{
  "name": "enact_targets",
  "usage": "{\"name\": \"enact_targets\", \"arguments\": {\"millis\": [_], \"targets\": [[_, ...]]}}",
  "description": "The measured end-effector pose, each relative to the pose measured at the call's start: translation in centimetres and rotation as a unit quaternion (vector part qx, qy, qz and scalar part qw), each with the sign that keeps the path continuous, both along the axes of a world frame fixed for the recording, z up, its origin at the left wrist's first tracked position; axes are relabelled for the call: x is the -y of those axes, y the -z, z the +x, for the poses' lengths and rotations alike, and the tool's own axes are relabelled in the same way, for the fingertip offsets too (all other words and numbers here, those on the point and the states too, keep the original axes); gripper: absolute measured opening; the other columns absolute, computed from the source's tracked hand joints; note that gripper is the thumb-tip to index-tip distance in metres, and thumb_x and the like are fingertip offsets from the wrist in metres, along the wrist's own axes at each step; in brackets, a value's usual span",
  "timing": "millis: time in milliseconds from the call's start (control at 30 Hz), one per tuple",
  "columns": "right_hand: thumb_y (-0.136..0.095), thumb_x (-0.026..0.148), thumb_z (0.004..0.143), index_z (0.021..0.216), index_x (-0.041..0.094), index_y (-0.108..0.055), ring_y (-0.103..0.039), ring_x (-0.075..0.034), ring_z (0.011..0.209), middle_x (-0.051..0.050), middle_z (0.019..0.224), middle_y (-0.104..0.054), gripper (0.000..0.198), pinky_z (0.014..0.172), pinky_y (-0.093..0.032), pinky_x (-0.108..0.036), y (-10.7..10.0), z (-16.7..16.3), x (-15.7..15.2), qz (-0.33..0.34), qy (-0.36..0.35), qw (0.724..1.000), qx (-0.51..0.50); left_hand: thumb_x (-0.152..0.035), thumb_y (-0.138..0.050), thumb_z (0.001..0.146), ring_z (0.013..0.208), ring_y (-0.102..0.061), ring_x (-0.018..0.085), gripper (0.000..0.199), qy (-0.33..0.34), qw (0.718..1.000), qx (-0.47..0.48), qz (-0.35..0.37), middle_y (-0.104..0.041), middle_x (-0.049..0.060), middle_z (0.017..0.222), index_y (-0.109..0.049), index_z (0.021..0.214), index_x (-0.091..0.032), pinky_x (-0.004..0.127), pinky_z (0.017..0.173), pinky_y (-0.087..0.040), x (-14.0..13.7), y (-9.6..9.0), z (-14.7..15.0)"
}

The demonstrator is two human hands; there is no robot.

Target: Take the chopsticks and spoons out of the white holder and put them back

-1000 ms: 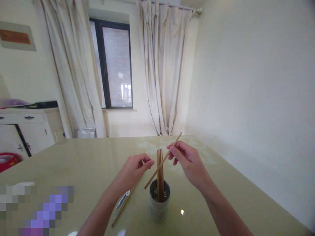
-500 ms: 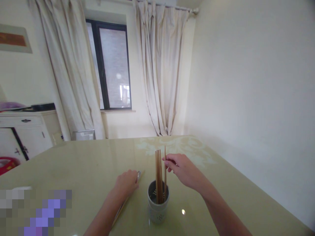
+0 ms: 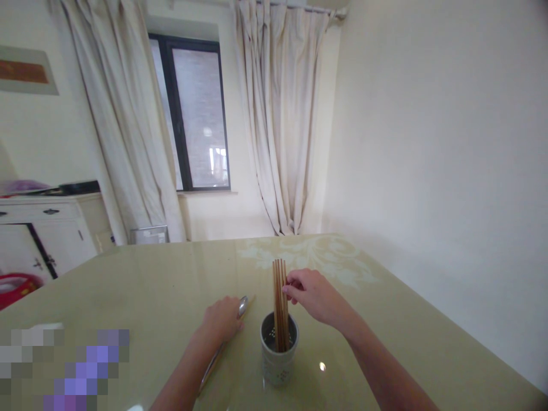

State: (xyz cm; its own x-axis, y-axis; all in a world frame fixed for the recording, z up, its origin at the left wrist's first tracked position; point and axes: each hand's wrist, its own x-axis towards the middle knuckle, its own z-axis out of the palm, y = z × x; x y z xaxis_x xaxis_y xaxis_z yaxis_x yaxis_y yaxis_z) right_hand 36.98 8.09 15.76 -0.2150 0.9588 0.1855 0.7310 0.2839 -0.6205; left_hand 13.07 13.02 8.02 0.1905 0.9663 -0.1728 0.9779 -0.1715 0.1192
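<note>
A pale holder with small holes [image 3: 277,365] stands upright on the table, with several wooden chopsticks [image 3: 279,308] upright in it. My right hand [image 3: 306,288] is closed at their upper part, thumb and fingertips pinching the rightmost chopstick beside the bundle. Left of the holder, my left hand [image 3: 222,319] lies low over the table, its fingers wrapped around a metal spoon [image 3: 243,306]. A thin wooden chopstick [image 3: 252,299] pokes out beyond the same hand, next to the spoon's bowl. My palm hides the middle of both.
The glossy greenish table [image 3: 171,297] reaches toward the window wall. A blurred purple patch [image 3: 85,371] covers the near left corner. Beyond the table's left edge are a red basin [image 3: 19,290] and a white cabinet [image 3: 64,228]. A bare wall [image 3: 449,171] runs along the right.
My right hand has brought the chopstick leftward against the bundle; before, it stood apart. My left hand has hardly moved, and the spoon's bowl shows a little more.
</note>
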Motion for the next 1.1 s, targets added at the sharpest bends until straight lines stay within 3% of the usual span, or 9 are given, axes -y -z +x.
{"name": "enact_targets", "arguments": {"millis": [200, 300, 433, 567, 633, 733, 867, 1000, 1100], "targets": [[-0.060, 0.018, 0.095, 0.075, 0.017, -0.068, -0.070, -0.017, 0.069, -0.003, 0.072, -0.074, 0.022, 0.064, -0.044, -0.026, 0.3, 0.0, -0.2, -0.001, 0.007, 1.000, 0.009, -0.022, -0.063, 0.077, 0.090, -0.073, 0.028, 0.013, 0.033, 0.998, 0.059, -0.001, -0.079, 0.010, 0.093, -0.074, 0.083, -0.018, 0.032, 0.074, -0.049, -0.9, 0.7, -0.4], [-0.057, 0.017, 0.096, 0.076, 0.017, -0.069, -0.069, -0.017, 0.068, -0.004, 0.072, -0.074, 0.023, 0.064, -0.044, -0.026, 0.4, 0.1, -0.3, -0.002, 0.001, 1.000, 0.013, -0.032, -0.060, 0.081, 0.080, -0.069, 0.021, 0.020, 0.073, 0.989, 0.130, -0.008, -0.074, 0.003, 0.078, -0.073, 0.077, -0.017, 0.027, 0.068, -0.045, -1.6, 0.0, -0.9], [-0.058, 0.023, 0.099, 0.077, 0.018, -0.073, -0.070, -0.019, 0.071, -0.004, 0.075, -0.076, 0.026, 0.065, -0.044, -0.027, 0.0, 0.4, -0.2, 0.006, 0.005, 1.000, 0.024, -0.047, -0.059, 0.087, 0.071, -0.059, 0.017, 0.034, 0.122, 0.928, 0.352, -0.019, -0.067, 0.000, 0.072, -0.072, 0.082, -0.015, 0.026, 0.064, -0.041, -1.3, -2.4, -1.6], [-0.060, 0.032, 0.101, 0.094, 0.019, -0.077, -0.070, -0.021, 0.080, -0.006, 0.087, -0.078, 0.022, 0.074, -0.045, -0.032, -1.4, 0.2, 0.8, 0.108, 0.075, 0.991, -0.015, -0.048, -0.063, 0.089, 0.065, -0.050, 0.013, 0.032, 0.130, 0.864, 0.486, 0.026, -0.057, -0.003, 0.068, -0.065, 0.081, -0.017, 0.024, 0.060, -0.037, 0.9, -5.7, -0.8], [-0.057, 0.037, 0.104, 0.103, 0.021, -0.077, -0.070, -0.020, 0.084, -0.005, 0.095, -0.079, 0.025, 0.077, -0.047, -0.032, -2.2, -0.2, 1.7, 0.143, 0.041, 0.985, -0.089, -0.044, -0.063, 0.090, 0.060, -0.044, 0.011, 0.027, 0.130, 0.862, 0.484, 0.080, -0.051, -0.005, 0.064, -0.064, 0.080, -0.018, 0.023, 0.056, -0.033, 2.5, -7.2, 0.0], [-0.056, 0.043, 0.104, 0.113, 0.024, -0.075, -0.069, -0.018, 0.084, -0.003, 0.099, -0.078, 0.028, 0.075, -0.050, -0.029, -2.9, -0.9, 3.1, 0.120, -0.038, 0.974, -0.191, -0.036, -0.063, 0.091, 0.059, -0.041, 0.011, 0.021, 0.154, 0.866, 0.455, 0.137, -0.048, -0.006, 0.062, -0.066, 0.079, -0.019, 0.022, 0.055, -0.033, 4.8, -8.8, 1.5], [-0.065, 0.037, 0.099, 0.105, 0.022, -0.074, -0.066, -0.016, 0.078, -0.002, 0.089, -0.075, 0.019, 0.066, -0.050, -0.026, -2.9, -1.6, 3.8, 0.069, -0.079, 0.963, -0.249, -0.032, -0.063, 0.092, 0.062, -0.043, 0.011, 0.017, 0.192, 0.863, 0.449, 0.126, -0.054, -0.005, 0.066, -0.066, 0.079, -0.020, 0.022, 0.056, -0.035, 6.7, -9.4, 3.1], [-0.068, 0.038, 0.097, 0.091, 0.019, -0.070, -0.064, -0.015, 0.071, -0.001, 0.078, -0.069, 0.021, 0.060, -0.050, -0.024, -2.9, -1.0, 3.2, 0.072, -0.079, 0.943, -0.314, -0.041, -0.060, 0.096, 0.061, -0.043, 0.012, 0.025, 0.187, 0.866, 0.448, 0.122, -0.059, -0.004, 0.069, -0.072, 0.086, -0.021, 0.023, 0.056, -0.035, 6.7, -9.5, 3.4], [-0.068, 0.044, 0.096, 0.095, 0.019, -0.070, -0.067, -0.016, 0.073, -0.002, 0.079, -0.070, 0.025, 0.058, -0.051, -0.024, -3.3, 0.3, 2.6, 0.129, -0.037, 0.920, -0.370, -0.051, -0.055, 0.099, 0.063, -0.050, 0.013, 0.036, 0.146, 0.892, 0.400, 0.152, -0.067, -0.001, 0.074, -0.073, 0.088, -0.021, 0.025, 0.060, -0.038, 5.4, -9.3, 2.4]]}}
